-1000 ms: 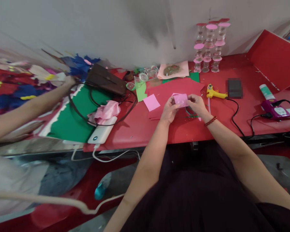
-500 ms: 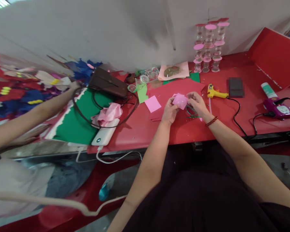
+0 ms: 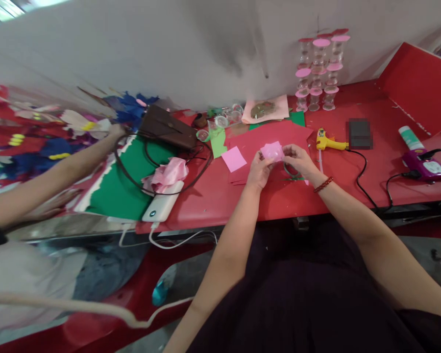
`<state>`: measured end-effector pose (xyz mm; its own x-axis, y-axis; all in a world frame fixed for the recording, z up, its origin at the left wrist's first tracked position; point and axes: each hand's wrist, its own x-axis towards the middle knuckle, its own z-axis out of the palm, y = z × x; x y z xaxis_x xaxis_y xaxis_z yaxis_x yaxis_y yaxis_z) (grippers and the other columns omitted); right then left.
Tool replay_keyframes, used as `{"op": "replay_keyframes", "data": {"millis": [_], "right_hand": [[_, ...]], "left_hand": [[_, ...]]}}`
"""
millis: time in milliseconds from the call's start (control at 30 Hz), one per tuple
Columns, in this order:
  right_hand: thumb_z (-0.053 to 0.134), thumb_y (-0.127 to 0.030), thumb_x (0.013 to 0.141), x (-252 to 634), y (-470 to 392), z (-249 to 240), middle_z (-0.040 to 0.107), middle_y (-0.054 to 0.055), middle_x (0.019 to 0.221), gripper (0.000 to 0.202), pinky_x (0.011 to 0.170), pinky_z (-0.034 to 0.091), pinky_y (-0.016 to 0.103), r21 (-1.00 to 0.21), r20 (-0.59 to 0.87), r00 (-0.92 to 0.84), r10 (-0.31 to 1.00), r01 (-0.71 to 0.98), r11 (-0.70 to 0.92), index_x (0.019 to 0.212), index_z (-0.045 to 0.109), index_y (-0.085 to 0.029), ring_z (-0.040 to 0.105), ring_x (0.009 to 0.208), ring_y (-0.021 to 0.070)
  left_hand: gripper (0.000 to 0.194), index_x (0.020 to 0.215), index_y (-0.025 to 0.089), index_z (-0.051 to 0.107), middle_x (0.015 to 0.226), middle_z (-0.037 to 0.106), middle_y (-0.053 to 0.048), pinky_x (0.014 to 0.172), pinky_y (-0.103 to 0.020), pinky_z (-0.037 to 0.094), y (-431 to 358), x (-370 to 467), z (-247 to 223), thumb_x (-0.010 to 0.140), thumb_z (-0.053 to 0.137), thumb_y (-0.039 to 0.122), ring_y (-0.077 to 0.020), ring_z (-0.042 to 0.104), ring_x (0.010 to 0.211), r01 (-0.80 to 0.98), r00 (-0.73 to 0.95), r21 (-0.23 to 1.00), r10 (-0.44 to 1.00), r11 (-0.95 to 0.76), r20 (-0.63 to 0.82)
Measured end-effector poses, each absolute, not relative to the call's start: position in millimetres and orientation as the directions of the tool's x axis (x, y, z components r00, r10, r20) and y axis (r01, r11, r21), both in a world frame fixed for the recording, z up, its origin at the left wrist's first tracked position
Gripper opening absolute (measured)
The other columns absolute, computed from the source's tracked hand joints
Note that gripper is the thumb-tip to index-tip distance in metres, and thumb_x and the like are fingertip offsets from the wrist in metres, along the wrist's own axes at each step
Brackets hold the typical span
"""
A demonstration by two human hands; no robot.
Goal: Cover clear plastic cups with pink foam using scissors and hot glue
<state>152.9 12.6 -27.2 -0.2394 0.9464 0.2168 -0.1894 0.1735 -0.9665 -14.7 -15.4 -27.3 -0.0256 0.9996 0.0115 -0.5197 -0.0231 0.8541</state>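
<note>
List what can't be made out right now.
- Head view, pink paper: underside turned away, edges under left hand and right hand.
- Head view, dark block beside yellow glue gun: pixelated.
- Head view, power bank display: too small to read.
- Head view, red board: right end cut off by frame edge.

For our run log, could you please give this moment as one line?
left hand: holds pink paper | right hand: at its edge | pink square: farther left | glue gun: on table
</note>
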Motion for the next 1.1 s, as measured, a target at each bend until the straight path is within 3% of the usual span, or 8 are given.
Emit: {"op": "replay_keyframes", "data": {"millis": [167,333,500,700,900,1100], "right_hand": [[0.075,-0.028,0.067,155.0,16.1,-30.3,0.068,0.000,0.084,0.023,0.080,0.053,0.032,-0.969,0.217,-0.212,0.953,-0.166,0.184,0.086,0.063,-0.023,0.063,0.081,0.0170],[0.081,-0.035,0.068,153.7,11.8,-28.3,0.073,0.003,0.097,0.038,0.086,0.054,0.034,-0.963,0.238,-0.287,0.928,-0.194,0.187,0.099,0.062,-0.024,0.066,0.090,0.0189],[0.090,-0.050,0.066,152.4,10.6,-28.0,0.071,0.005,0.104,0.054,0.094,0.053,0.038,-0.957,0.279,-0.305,0.910,-0.164,0.238,0.103,0.061,-0.025,0.065,0.099,0.0218],[0.088,-0.051,0.069,154.9,11.2,-26.9,0.068,0.004,0.104,0.051,0.092,0.051,0.037,-0.959,0.280,-0.285,0.917,-0.125,0.254,0.103,0.062,-0.024,0.063,0.097,0.0209],[0.085,-0.045,0.070,157.7,7.0,-20.4,0.066,0.002,0.099,0.045,0.088,0.049,0.035,-0.953,0.303,-0.339,0.891,-0.133,0.274,0.102,0.062,-0.022,0.061,0.093,0.0197],[0.088,-0.047,0.067,153.8,7.1,-21.8,0.063,0.001,0.099,0.052,0.082,0.048,0.032,-0.949,0.310,-0.289,0.906,-0.154,0.276,0.101,0.058,-0.023,0.058,0.093,0.0187]], "left_hand": [[0.067,0.110,0.030,0.061,0.100,0.074,0.003,0.092,-0.033,0.055,-15.4,-15.2,-28.3,0.052,0.094,0.022,-0.0170,0.071,0.094,-0.522,0.011,0.853,1.000,0.016,-0.013],[0.062,0.106,0.028,0.061,0.101,0.071,0.003,0.088,-0.028,0.051,-15.5,-15.9,-29.2,0.054,0.092,0.020,-0.0162,0.068,0.097,-0.509,-0.030,0.860,0.999,-0.038,0.026],[0.072,0.123,0.033,0.064,0.116,0.070,0.001,0.086,-0.028,0.049,-18.3,-15.0,-26.2,0.058,0.091,0.019,-0.0170,0.066,0.102,-0.490,0.003,0.871,0.999,-0.027,0.032],[0.056,0.108,0.028,0.067,0.114,0.071,-0.001,0.091,-0.029,0.051,-18.1,-14.0,-27.1,0.060,0.094,0.023,-0.0177,0.066,0.105,-0.482,0.009,0.873,0.996,-0.074,0.089],[0.059,0.107,0.027,0.068,0.105,0.072,0.000,0.079,-0.026,0.052,-17.6,-15.0,-27.8,0.058,0.100,0.032,-0.0143,0.067,0.089,-0.429,0.040,0.901,0.995,-0.070,0.096],[0.062,0.106,0.025,0.069,0.103,0.074,0.000,0.080,-0.025,0.054,-17.0,-14.4,-27.7,0.053,0.102,0.032,-0.0128,0.068,0.087,-0.442,0.003,0.892,0.994,-0.094,0.106]]}}
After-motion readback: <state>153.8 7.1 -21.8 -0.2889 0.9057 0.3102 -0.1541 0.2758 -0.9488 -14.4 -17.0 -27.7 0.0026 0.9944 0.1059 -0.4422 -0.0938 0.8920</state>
